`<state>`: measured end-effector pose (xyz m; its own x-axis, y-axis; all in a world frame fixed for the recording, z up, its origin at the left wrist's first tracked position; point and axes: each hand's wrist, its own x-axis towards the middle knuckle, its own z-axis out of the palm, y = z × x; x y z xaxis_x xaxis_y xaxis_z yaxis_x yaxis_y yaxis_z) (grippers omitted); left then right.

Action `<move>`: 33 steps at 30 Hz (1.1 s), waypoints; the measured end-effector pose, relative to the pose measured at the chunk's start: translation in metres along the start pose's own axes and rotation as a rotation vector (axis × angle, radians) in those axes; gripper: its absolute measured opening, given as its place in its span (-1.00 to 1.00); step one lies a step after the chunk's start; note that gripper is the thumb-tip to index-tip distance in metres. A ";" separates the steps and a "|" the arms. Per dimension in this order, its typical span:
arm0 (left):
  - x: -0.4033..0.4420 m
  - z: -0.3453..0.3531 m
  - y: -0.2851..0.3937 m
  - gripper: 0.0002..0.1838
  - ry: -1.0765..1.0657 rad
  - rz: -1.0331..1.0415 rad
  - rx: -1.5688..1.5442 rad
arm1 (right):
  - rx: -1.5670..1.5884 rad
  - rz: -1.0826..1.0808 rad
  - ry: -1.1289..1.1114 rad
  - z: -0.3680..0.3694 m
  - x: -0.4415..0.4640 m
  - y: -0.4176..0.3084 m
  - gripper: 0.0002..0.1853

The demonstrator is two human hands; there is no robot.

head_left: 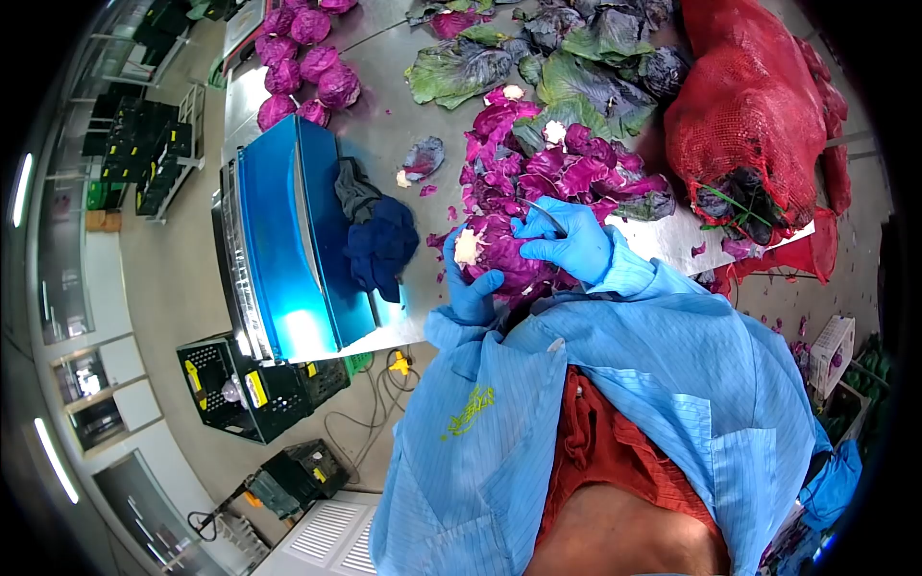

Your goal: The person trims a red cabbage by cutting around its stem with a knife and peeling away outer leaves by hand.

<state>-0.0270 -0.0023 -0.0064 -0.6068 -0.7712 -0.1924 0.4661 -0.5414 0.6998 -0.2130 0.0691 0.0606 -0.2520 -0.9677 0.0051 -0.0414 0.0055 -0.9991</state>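
Note:
A red cabbage [504, 252] with a pale cut stem end is held close to my body, at the table's near edge. My left hand [473, 288], in a blue glove, grips it from the left side. My gloved right hand [573, 242] is closed on a small knife [545, 217], whose grey blade shows above the fingers; its handle is hidden. The right fingers rest at the top right of the cabbage. Just beyond both hands lies a pile of purple cabbage leaves [567, 173] with pale stem pieces in it.
Trimmed cabbages [317, 62] stand at the far left of the metal table [384, 125]. Dark green outer leaves [581, 82] lie at the back. A red mesh sack [744, 106] of cabbages is at right. A blue box-like machine [288, 240] and dark cloth [381, 240] are at left.

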 end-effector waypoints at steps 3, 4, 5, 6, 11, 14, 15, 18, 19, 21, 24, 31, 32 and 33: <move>0.000 0.002 -0.001 -0.02 0.007 0.006 0.041 | -0.014 -0.073 0.010 -0.002 -0.001 0.000 -0.79; 0.000 0.003 -0.001 -0.02 0.008 0.008 0.047 | -0.025 -0.085 0.013 -0.002 -0.002 -0.001 -0.79; 0.001 0.004 -0.001 -0.02 0.010 0.009 0.054 | -0.081 -0.139 0.020 -0.002 -0.003 0.001 -0.79; 0.000 0.005 -0.002 -0.02 0.026 0.014 0.061 | -0.138 -0.193 0.028 -0.001 -0.004 0.004 -0.78; -0.002 0.002 -0.008 -0.03 0.071 0.074 0.109 | -0.287 -0.422 0.078 0.002 -0.006 0.017 -0.76; -0.001 0.000 -0.010 -0.02 0.073 0.096 0.138 | -0.333 -0.490 0.119 0.009 -0.008 0.011 -0.85; -0.002 0.002 -0.008 -0.03 0.077 0.088 0.132 | -0.420 -0.486 0.102 0.006 -0.010 0.012 -0.85; -0.004 0.007 -0.005 -0.04 0.085 0.082 0.133 | -0.542 -0.407 -0.010 -0.003 -0.018 0.011 -0.71; -0.003 0.007 -0.005 -0.05 0.081 0.089 0.146 | -0.558 -0.370 -0.057 -0.005 -0.020 0.010 -0.63; -0.004 0.008 -0.005 -0.06 0.094 0.084 0.151 | -0.404 -0.393 -0.034 0.003 -0.020 0.026 -0.53; -0.007 0.006 -0.007 -0.08 0.144 0.057 0.165 | -0.526 -0.538 0.000 0.001 -0.018 0.023 -0.71; -0.007 0.003 -0.011 -0.06 0.141 0.061 0.150 | -0.311 -0.346 0.020 0.002 -0.010 0.026 -0.62; -0.008 0.006 -0.009 -0.05 0.130 0.047 0.098 | -0.298 -0.176 -0.018 -0.002 -0.009 0.014 -0.65; -0.009 0.004 -0.009 -0.04 0.117 0.066 0.154 | -0.302 -0.216 -0.001 -0.001 -0.010 0.014 -0.68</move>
<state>-0.0287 0.0108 -0.0080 -0.4948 -0.8418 -0.2156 0.3930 -0.4381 0.8085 -0.2121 0.0792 0.0471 -0.2050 -0.9549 0.2148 -0.3771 -0.1254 -0.9176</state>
